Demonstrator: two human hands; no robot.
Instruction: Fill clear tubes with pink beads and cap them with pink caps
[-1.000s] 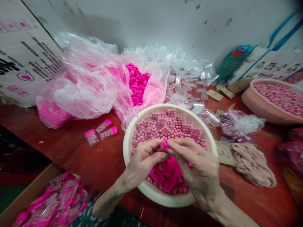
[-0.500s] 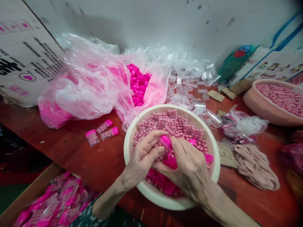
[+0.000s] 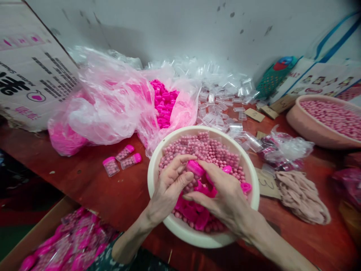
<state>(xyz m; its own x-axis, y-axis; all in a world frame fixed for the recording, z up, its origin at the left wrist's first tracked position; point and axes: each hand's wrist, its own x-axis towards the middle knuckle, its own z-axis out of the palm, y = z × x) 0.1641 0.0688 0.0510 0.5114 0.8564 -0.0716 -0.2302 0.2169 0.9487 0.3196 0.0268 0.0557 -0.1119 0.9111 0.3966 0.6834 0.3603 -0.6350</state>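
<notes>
My left hand [image 3: 172,182] is closed around a small clear bottle [image 3: 190,185] of pink beads with a bright pink cap [image 3: 195,168]. My right hand [image 3: 222,192] is curled about the same bottle. Its index finger touches the cap, and its thumb lies by the bottle's lower end; the other fingers are partly hidden. Both hands are over a cream basin [image 3: 153,177] of round pink beads [image 3: 208,148]. Loose pink caps [image 3: 201,220] lie on the beads, and clear empty bottles are partly sunk in them at the far side.
Three capped bead bottles [image 3: 111,166] lie left of the basin. Behind are a plastic bag [image 3: 107,105] of pink caps and a heap of clear bottles [image 3: 211,98]. A second bead bowl [image 3: 313,126] and a crumpled cloth [image 3: 303,195] are right; an open box [image 3: 36,233] of filled bottles is lower left.
The right thumb and index finger have spread further apart around the bottle, showing more of its cap. The left hand keeps its hold. The view has shifted slightly.
</notes>
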